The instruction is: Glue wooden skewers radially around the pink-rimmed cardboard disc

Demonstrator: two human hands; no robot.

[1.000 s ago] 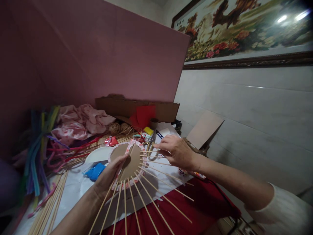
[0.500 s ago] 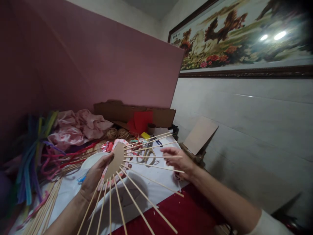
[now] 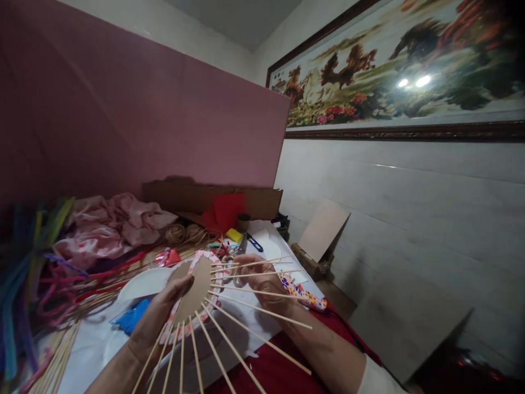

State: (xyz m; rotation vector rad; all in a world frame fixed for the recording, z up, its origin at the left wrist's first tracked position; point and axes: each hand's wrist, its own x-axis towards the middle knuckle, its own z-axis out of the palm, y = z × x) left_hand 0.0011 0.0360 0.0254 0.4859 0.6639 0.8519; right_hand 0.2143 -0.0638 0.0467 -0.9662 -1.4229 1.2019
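Note:
My left hand [image 3: 170,303] grips an oval cardboard piece [image 3: 197,290] at its left side, thumb on the face. Pink-patterned material wraps the cardboard's rim. Several thin wooden sticks [image 3: 240,329] fan out from its right and lower edge. Behind the upper sticks, my right hand [image 3: 260,276] has its fingers curled at a pair of scissors [image 3: 227,264] lying on the white sheet. Sticks and fingers partly cover the scissors. A flower-patterned object [image 3: 303,293] lies just right of my right wrist.
Pipe cleaners [image 3: 36,284], pink cloth [image 3: 118,221], twine balls [image 3: 175,233] and loose sticks [image 3: 57,355] crowd the left. A blue packet [image 3: 132,316] and white plate [image 3: 141,282] lie near my left hand. Behind are a yellow block [image 3: 233,235], utility knife [image 3: 255,243] and red paper [image 3: 228,210].
My right hand has moved left and inward, behind the sticks, and closed at the scissors. My left hand still holds the cardboard piece. The view has turned slightly right.

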